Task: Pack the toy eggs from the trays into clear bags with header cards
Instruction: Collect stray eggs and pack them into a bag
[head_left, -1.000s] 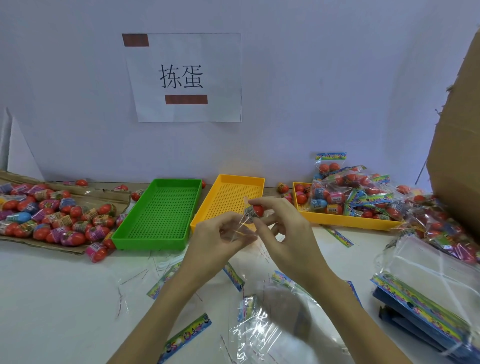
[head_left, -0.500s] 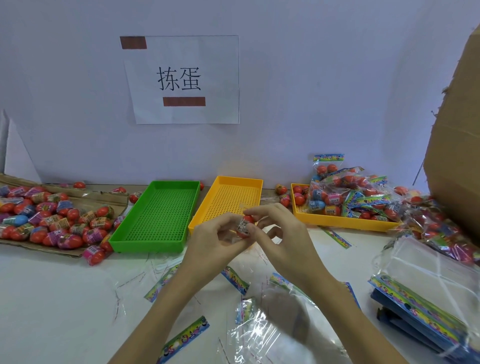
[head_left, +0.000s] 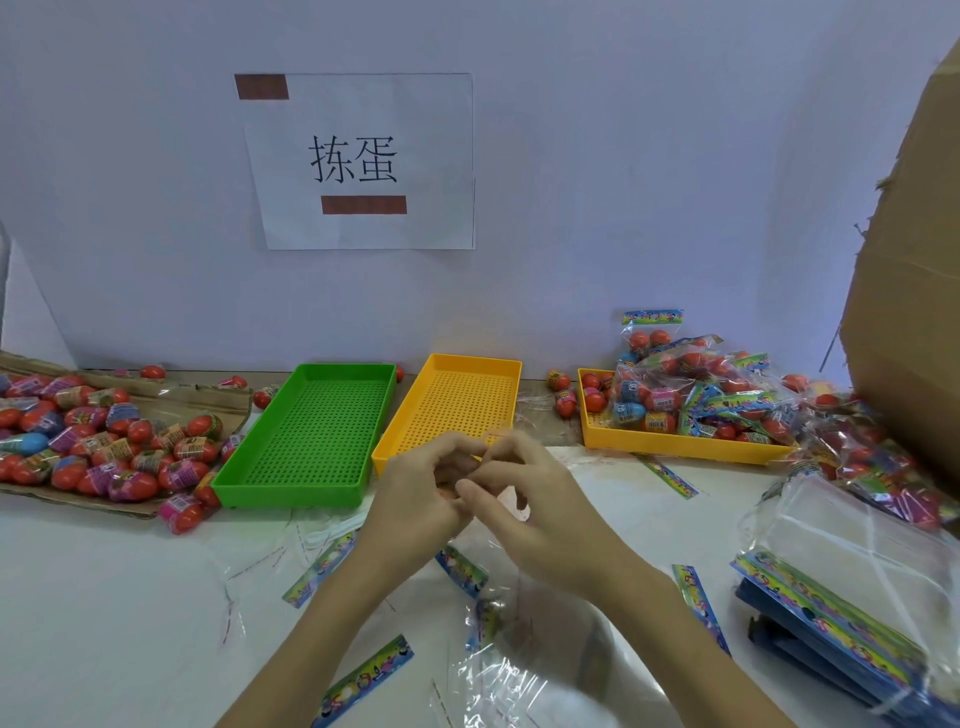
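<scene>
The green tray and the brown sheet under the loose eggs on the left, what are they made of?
The green tray looks like moulded plastic: uniform bright colour, a slight sheen on its rim, and a regular grid of small holes in the floor. The brown sheet looks like matte cardboard, probably a flattened box flap, with creased, uneven edges.

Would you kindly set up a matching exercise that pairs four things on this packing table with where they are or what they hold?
Things:
1. green tray
2. middle yellow tray
3. right yellow tray
4. flattened cardboard

Place or state:
A. heaped with filled bags of toy eggs
B. at the left edge of the table, covered with loose toy eggs
C. holds nothing, stands directly left of a yellow tray
D. holds nothing, its near end is behind the person's hands

Pairs: 1-C, 2-D, 3-A, 4-B
</scene>
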